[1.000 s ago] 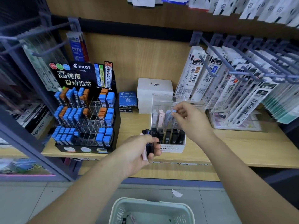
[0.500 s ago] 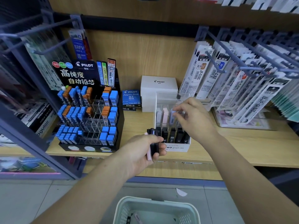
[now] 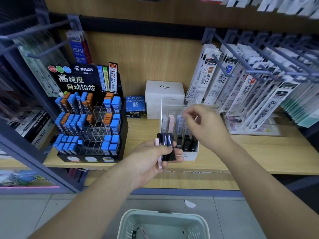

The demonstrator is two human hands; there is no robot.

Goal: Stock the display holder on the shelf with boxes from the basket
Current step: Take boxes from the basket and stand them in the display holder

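Note:
The clear display holder (image 3: 189, 157) with a white base stands on the wooden shelf (image 3: 259, 157). Its back row holds pale grey, pink and light blue boxes (image 3: 170, 123); its front row holds black boxes (image 3: 187, 144). My left hand (image 3: 151, 163) grips a small bunch of boxes (image 3: 165, 145), black, dark blue and one pink, just left of the holder's front. My right hand (image 3: 205, 126) hovers over the holder's back row. Its fingers are loosely curled near the light blue box, with nothing visible between them. The pale green basket (image 3: 138, 216) sits on the floor below, with a few boxes (image 3: 142, 232) inside.
A black Pilot lead display (image 3: 89, 121) with blue and orange cases fills the shelf's left side. White Pilot boxes (image 3: 164, 94) and a blue box (image 3: 135, 104) stand behind the holder. Hanging refill packs on metal hooks (image 3: 250, 87) crowd the right.
My right hand set the light blue box into the holder's back row and its fingers have come off it. My left hand has stayed beside the holder with its bunch of boxes.

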